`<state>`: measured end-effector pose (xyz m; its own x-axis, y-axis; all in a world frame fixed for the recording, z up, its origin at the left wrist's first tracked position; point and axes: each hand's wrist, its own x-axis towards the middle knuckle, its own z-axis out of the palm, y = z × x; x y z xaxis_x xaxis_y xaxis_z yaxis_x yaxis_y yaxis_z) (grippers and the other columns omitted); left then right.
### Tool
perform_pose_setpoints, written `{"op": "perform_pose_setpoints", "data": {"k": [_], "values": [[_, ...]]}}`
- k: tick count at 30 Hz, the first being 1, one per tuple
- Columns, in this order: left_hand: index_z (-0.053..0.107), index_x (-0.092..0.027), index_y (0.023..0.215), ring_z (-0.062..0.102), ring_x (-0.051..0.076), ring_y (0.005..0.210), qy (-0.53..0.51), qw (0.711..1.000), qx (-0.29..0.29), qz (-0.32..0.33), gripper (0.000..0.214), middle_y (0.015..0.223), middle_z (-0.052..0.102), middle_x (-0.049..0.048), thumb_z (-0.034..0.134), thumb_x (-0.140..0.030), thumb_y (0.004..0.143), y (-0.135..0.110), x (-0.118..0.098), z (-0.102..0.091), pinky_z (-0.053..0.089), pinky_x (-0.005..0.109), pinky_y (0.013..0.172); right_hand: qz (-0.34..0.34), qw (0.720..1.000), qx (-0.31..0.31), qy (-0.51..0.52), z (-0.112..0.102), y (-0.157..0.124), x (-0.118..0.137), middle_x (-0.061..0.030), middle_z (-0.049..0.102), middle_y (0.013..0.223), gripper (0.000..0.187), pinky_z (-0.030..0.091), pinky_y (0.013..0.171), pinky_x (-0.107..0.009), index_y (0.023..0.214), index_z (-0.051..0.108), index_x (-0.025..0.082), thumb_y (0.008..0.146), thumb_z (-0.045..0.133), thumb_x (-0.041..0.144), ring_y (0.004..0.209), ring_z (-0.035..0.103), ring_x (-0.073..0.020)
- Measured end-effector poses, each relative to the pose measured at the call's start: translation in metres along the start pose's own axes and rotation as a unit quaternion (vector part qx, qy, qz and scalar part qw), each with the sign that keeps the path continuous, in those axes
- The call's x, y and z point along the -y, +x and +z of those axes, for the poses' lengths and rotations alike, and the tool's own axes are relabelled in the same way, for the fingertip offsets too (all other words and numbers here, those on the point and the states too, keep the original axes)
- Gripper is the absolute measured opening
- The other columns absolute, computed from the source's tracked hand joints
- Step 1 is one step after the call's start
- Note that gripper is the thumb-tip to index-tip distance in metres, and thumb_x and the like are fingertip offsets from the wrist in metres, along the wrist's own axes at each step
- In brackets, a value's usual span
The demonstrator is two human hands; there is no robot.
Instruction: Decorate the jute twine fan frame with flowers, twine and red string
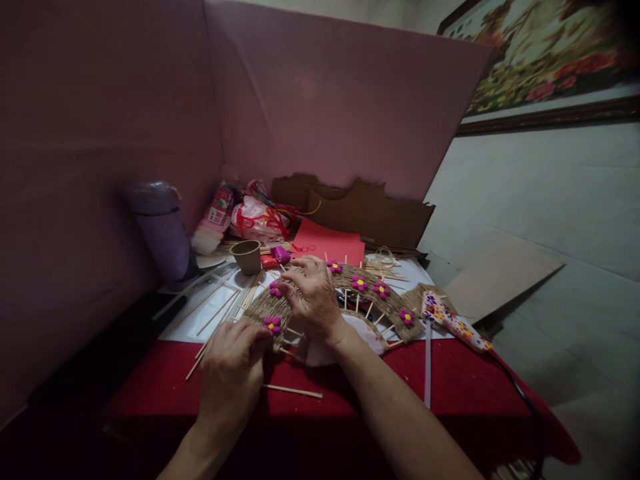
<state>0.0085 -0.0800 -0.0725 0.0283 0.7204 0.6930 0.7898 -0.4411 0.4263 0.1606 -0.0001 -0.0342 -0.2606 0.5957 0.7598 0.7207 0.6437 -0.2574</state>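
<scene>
On the table lies a fan-shaped piece [260, 305] woven of brown twine over wooden sticks, with several purple flowers with yellow centres, such as one purple flower [359, 283]. My left hand [233, 357] is closed at the piece's lower left end, thumb and fingertips pinching at a purple flower [273, 325]. Over the left part of the piece is my right hand [315, 300]. Its thumb and forefinger are curved and apart, close to another purple flower [275, 288]. The palm covers part of the twine.
A glue gun [450, 317] with a glue stick lies at the right. Behind are a small brown pot [247, 257], red paper [330, 241], a cardboard strip [357, 213] and a purple tumbler [163, 233]. Loose sticks [215, 310] lie left; one stick [294, 391] lies in front.
</scene>
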Motion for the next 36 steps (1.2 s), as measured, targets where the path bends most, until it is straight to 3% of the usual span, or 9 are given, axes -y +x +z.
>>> {"op": "perform_pose_setpoints", "data": {"k": [4, 8, 12, 14, 16, 20, 23, 28, 36], "values": [[0.059, -0.022, 0.08, 0.053, 0.023, 0.081, -0.016, 1.0, 0.004, -0.027, 0.004, 0.08, 0.061, 0.003, 0.062, -0.021, 0.078, 0.005, 0.002, -0.005, 0.041, 0.035, 0.072, -0.001, 1.0, 0.002, 0.007, -0.002, 0.001, 0.0, -0.0085, 0.059, 0.115, 0.029, 0.033, 0.096, -0.043, 0.095, 0.069, 0.022, 0.09, 0.05, 0.044, 0.112, 0.044, -0.025], [0.058, -0.022, 0.102, 0.054, 0.027, 0.1, -0.125, 0.979, -0.066, -0.146, 0.038, 0.105, 0.058, 0.0069, 0.072, -0.031, 0.068, 0.01, 0.011, -0.01, 0.044, 0.043, 0.087, -0.008, 0.999, -0.026, 0.035, -0.007, 0.001, 0.002, -0.0078, 0.062, 0.11, 0.025, 0.034, 0.096, -0.042, 0.092, 0.069, 0.021, 0.09, 0.051, 0.039, 0.11, 0.046, -0.0238], [0.047, -0.021, 0.118, 0.058, 0.024, 0.103, -0.379, 0.835, -0.097, -0.386, 0.065, 0.112, 0.056, 0.0088, 0.076, -0.018, 0.06, 0.018, 0.015, -0.015, 0.048, 0.037, 0.089, -0.021, 0.994, -0.078, 0.074, -0.013, 0.001, 0.007, -0.0063, 0.064, 0.102, 0.021, 0.037, 0.094, -0.04, 0.089, 0.069, 0.02, 0.091, 0.051, 0.03, 0.106, 0.048, -0.0214], [0.045, -0.018, 0.115, 0.063, 0.02, 0.091, -0.468, 0.751, -0.066, -0.46, 0.064, 0.104, 0.059, 0.0088, 0.073, -0.004, 0.058, 0.022, 0.015, -0.019, 0.052, 0.031, 0.08, -0.024, 0.991, -0.098, 0.087, -0.018, 0.003, 0.01, -0.0061, 0.064, 0.099, 0.02, 0.039, 0.093, -0.039, 0.088, 0.069, 0.019, 0.091, 0.051, 0.027, 0.103, 0.049, -0.0204], [0.047, -0.016, 0.107, 0.066, 0.018, 0.078, -0.509, 0.704, -0.033, -0.493, 0.058, 0.099, 0.062, 0.0089, 0.068, 0.005, 0.058, 0.027, 0.013, -0.023, 0.055, 0.031, 0.071, -0.016, 0.99, -0.11, 0.092, -0.026, 0.006, 0.015, -0.0057, 0.065, 0.097, 0.02, 0.04, 0.092, -0.038, 0.087, 0.068, 0.018, 0.092, 0.051, 0.026, 0.101, 0.05, -0.0194], [0.052, -0.015, 0.099, 0.067, 0.02, 0.074, -0.557, 0.663, 0.009, -0.499, 0.045, 0.102, 0.063, 0.0094, 0.064, 0.007, 0.062, 0.033, 0.01, -0.028, 0.058, 0.039, 0.066, 0.038, 0.993, -0.088, 0.072, -0.053, 0.009, 0.032, -0.0048, 0.064, 0.091, 0.021, 0.042, 0.086, -0.035, 0.082, 0.068, 0.018, 0.091, 0.052, 0.028, 0.094, 0.053, -0.0183], [0.06, -0.013, 0.093, 0.067, 0.019, 0.076, -0.606, 0.631, 0.038, -0.482, 0.033, 0.094, 0.067, 0.009, 0.066, 0.002, 0.065, 0.034, 0.006, -0.024, 0.058, 0.032, 0.068, 0.082, 0.994, -0.007, 0.071, -0.07, -0.004, 0.049, -0.0033, 0.062, 0.082, 0.025, 0.043, 0.071, -0.029, 0.08, 0.068, 0.019, 0.093, 0.05, 0.029, 0.076, 0.056, -0.0145], [0.063, -0.009, 0.058, 0.059, 0.01, 0.054, -0.68, 0.573, 0.158, -0.429, 0.013, 0.056, 0.062, 0.0023, 0.075, -0.003, 0.06, 0.03, 0.0, -0.013, 0.053, 0.019, 0.058, 0.046, 0.995, -0.005, 0.088, -0.059, -0.054, 0.063, -0.004, 0.06, 0.073, 0.018, 0.042, 0.06, -0.025, 0.092, 0.067, 0.016, 0.092, 0.049, 0.021, 0.065, 0.054, -0.0134], [0.071, -0.009, 0.08, 0.067, 0.019, 0.064, -0.646, 0.6, 0.244, -0.404, 0.018, 0.074, 0.072, 0.0094, 0.077, -0.014, 0.064, 0.024, 0.002, -0.011, 0.057, 0.033, 0.067, -0.046, 0.998, -0.033, 0.028, -0.031, -0.104, 0.06, -0.0099, 0.062, 0.08, 0.035, 0.046, 0.058, -0.028, 0.121, 0.057, 0.009, 0.086, 0.051, 0.009, 0.072, 0.056, -0.0176]]}}
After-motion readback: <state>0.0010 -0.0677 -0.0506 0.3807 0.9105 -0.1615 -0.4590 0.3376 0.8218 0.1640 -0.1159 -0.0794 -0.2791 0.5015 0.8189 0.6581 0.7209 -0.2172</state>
